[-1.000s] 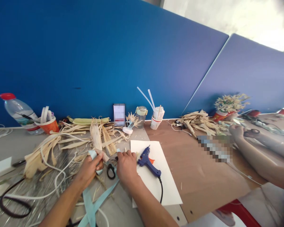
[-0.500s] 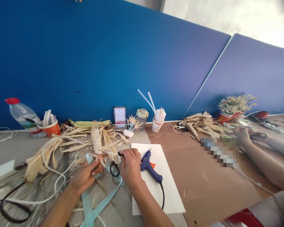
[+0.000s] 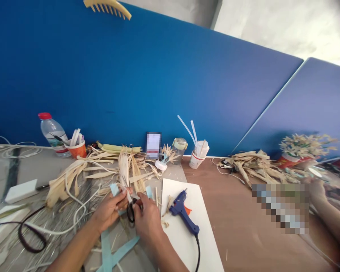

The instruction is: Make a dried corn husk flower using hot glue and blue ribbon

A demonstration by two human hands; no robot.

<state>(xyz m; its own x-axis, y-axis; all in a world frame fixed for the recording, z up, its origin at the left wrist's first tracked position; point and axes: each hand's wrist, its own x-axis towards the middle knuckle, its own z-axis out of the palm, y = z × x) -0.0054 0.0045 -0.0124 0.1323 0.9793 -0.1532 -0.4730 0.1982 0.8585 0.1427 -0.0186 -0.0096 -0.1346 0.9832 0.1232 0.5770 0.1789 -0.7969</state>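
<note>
Black-handled scissors [image 3: 130,213] are held in my right hand [image 3: 149,217], its fingers closed around the handles. My left hand [image 3: 109,211] is closed on a light blue ribbon [image 3: 106,247], which trails down below the wrists and crosses itself on the table. A pale strip also shows at the left fingertips; I cannot make out its kind. The two hands almost touch, and the scissor blades are mostly hidden between them. Just beyond the fingers lie dry corn husks [image 3: 124,168].
A blue glue gun [image 3: 184,213] rests on white paper [image 3: 202,234] at right. Behind stand a bottle [image 3: 55,132], an orange cup [image 3: 77,149], a phone [image 3: 153,145], a jar [image 3: 180,149] and a white cup [image 3: 197,160]. Far right, another person's hand [image 3: 316,190] is beside husks.
My right hand has brought the scissors left, close to my left fingertips. Husk scraps beside the glue gun, hidden before, now show. The whole view has shifted, so things appear further right and lower.
</note>
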